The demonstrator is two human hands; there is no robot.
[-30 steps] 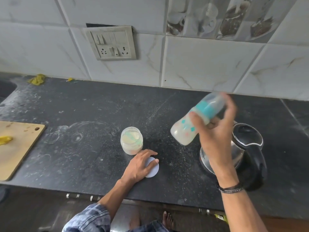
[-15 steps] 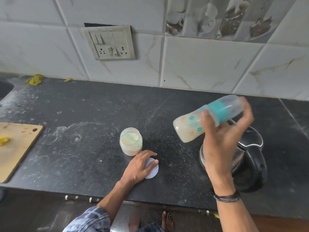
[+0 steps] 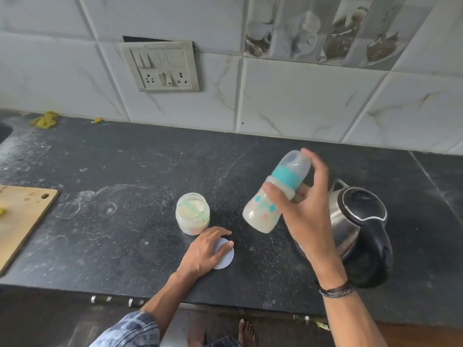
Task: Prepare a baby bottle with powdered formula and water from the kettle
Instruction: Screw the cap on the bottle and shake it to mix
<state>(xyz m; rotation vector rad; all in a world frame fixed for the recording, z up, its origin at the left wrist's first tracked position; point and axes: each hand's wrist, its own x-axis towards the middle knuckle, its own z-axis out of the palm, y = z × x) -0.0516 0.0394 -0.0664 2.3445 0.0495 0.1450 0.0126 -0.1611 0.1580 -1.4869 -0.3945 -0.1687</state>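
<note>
My right hand [image 3: 304, 216] grips a baby bottle [image 3: 270, 199] in the air above the counter, tilted with its clear cap up and to the right. The bottle has a teal collar and holds milky white liquid. An open jar of formula powder [image 3: 192, 213] with a scoop inside stands on the counter to the left of the bottle. My left hand [image 3: 205, 250] lies flat on the jar's round white lid [image 3: 226, 256], just in front of the jar. A steel kettle [image 3: 350, 221] with a black lid and handle stands behind my right hand.
A wooden cutting board [image 3: 20, 216] lies at the left edge. The dark counter [image 3: 125, 176] is dusted with white powder. A switch and socket panel [image 3: 162, 67] sits on the tiled wall. A yellow scrap [image 3: 46, 118] lies at the back left.
My right hand has swung the bottle from a nearly level tilt to a steeper one, lower and nearer the jar. The left hand has stayed on the lid.
</note>
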